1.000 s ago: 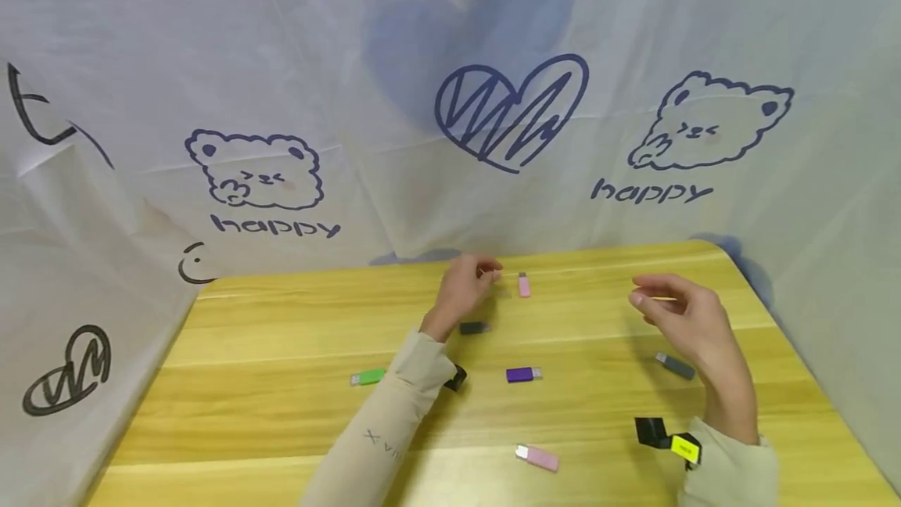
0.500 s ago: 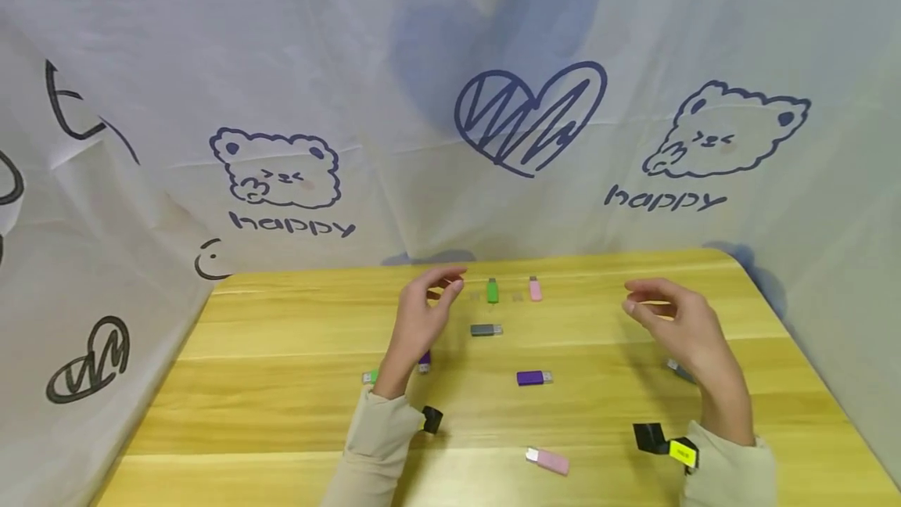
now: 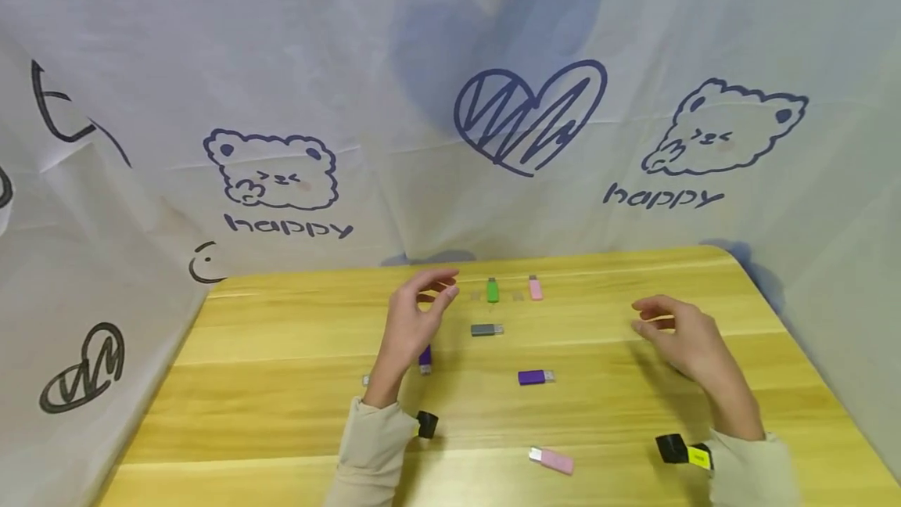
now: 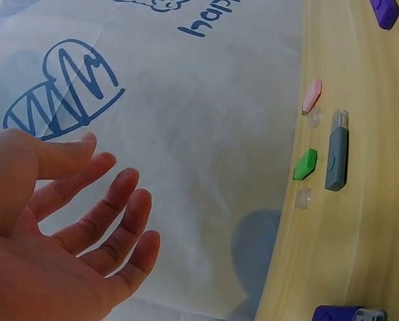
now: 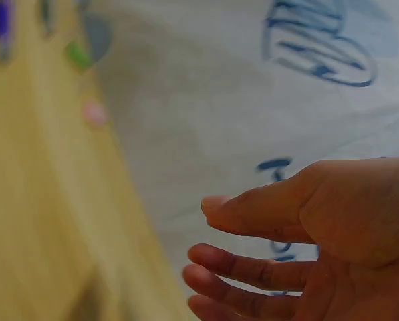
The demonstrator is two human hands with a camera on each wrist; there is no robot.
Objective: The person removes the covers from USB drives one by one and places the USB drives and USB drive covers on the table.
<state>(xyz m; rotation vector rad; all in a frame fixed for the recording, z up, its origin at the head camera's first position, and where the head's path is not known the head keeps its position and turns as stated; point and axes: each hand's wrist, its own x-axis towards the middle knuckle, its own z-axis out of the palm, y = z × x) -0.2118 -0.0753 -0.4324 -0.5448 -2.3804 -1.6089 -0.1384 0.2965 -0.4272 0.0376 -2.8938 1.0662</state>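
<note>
My left hand (image 3: 415, 315) hovers over the left middle of the table, fingers loosely bent and nothing between them. Just right of its fingertips a green USB stick (image 3: 493, 290) and a pink USB stick (image 3: 536, 288) lie side by side near the back edge. In front of them lies a grey USB stick (image 3: 486, 330), its plug to the right. A purple USB stick (image 3: 425, 360) shows beside the left wrist. My right hand (image 3: 686, 335) is held over the right side, also holding nothing; its thumb (image 5: 249, 212) and fingers are apart. It mostly hides a dark stick underneath.
Nearer the front lie another purple USB stick (image 3: 531, 377) and a pink one (image 3: 556, 462). The left forearm covers most of another stick. Small clear pieces (image 4: 303, 198) flank the back green stick. A printed cloth (image 3: 394, 202) hangs behind the wooden table (image 3: 267, 382).
My left hand has drawn back leftward from the back of the table, uncovering the green USB stick beside the pink one. My right hand has shifted slightly toward the front.
</note>
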